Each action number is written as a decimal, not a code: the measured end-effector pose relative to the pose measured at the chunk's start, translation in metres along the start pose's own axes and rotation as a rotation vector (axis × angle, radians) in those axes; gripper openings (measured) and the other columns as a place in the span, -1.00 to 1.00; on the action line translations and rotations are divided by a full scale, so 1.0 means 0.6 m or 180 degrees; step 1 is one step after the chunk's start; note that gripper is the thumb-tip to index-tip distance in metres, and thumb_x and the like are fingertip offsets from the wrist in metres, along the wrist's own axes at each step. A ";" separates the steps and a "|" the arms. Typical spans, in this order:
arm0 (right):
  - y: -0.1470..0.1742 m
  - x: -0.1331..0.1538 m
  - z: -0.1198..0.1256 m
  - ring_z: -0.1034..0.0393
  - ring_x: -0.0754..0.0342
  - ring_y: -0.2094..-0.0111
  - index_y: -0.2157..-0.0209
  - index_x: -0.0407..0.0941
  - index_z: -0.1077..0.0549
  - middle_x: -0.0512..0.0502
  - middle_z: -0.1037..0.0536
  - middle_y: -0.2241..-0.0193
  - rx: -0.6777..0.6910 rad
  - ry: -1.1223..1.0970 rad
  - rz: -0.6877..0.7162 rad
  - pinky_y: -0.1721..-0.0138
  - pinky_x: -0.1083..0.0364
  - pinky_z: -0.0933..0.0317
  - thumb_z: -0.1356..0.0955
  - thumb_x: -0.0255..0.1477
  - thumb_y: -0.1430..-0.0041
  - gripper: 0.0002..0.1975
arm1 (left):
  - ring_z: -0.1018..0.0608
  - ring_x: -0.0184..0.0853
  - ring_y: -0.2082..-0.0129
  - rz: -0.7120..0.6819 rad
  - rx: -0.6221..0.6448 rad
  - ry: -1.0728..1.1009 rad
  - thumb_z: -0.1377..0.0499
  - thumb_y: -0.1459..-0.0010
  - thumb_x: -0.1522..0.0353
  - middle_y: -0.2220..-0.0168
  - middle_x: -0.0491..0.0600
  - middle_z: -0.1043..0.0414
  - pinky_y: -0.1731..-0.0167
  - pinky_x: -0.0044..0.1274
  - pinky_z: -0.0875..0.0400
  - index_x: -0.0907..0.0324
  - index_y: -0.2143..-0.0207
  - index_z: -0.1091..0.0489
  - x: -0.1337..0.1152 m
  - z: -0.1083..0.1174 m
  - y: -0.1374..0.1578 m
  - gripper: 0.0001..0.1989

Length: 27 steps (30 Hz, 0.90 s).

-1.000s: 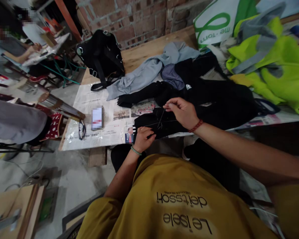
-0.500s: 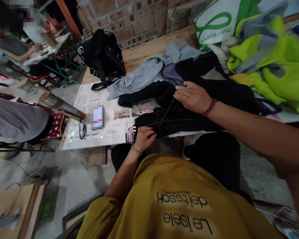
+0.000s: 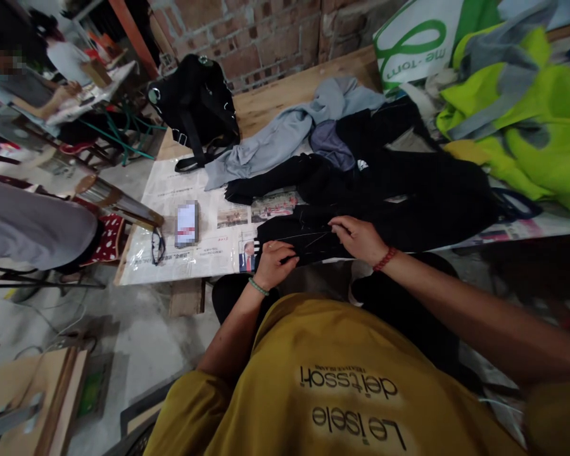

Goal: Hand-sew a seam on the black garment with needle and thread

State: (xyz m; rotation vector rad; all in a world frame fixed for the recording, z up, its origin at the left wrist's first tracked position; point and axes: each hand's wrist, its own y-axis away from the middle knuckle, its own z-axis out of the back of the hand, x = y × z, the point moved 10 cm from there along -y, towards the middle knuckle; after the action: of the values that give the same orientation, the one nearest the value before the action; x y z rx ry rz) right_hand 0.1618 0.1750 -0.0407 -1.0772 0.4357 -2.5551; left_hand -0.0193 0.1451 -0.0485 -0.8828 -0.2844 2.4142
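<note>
A black garment (image 3: 408, 190) lies spread over the table's near edge, with pale stitch lines along its lower piece. My left hand (image 3: 274, 263), with a green bead bracelet, pinches the cloth near its left end, thumb and fingers together. To its right, my right hand (image 3: 358, 239), wearing a red bracelet, is closed just above the same cloth. A thin pale thread (image 3: 316, 237) runs from its fingertips towards the stitching by my left hand. Any needle in those fingertips is too small to make out.
Newspaper under clear plastic (image 3: 204, 263) covers the table, bearing a phone (image 3: 186, 223), glasses (image 3: 158, 246) and a steel flask (image 3: 118, 201). Behind are a black bag (image 3: 194, 104), grey cloth (image 3: 275, 139) and a yellow-green vest (image 3: 522, 126). Other people sit at left.
My right hand has come down and towards me, from above the garment to beside the stitch line. The thread stretched from it now lies lower. My left hand has stayed in place.
</note>
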 end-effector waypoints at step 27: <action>0.007 -0.044 0.033 -0.46 0.01 0.27 0.24 -0.11 -0.43 -0.14 -0.55 0.31 -0.0356 0.0498 0.0078 0.23 0.04 -0.33 -0.19 -0.42 -0.18 -0.78 | -0.46 -0.32 0.20 0.0168 -0.0556 -0.0722 -0.08 -0.14 0.38 0.25 0.02 -0.42 0.16 -0.44 -0.39 0.14 0.21 -0.39 -0.020 0.085 0.050 -0.84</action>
State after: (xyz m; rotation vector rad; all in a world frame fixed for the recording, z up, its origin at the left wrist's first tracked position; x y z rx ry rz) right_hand 0.1942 0.1794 -0.0459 -0.9052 0.6347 -2.6305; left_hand -0.0573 0.1131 -0.0142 -0.6963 -0.5710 2.5712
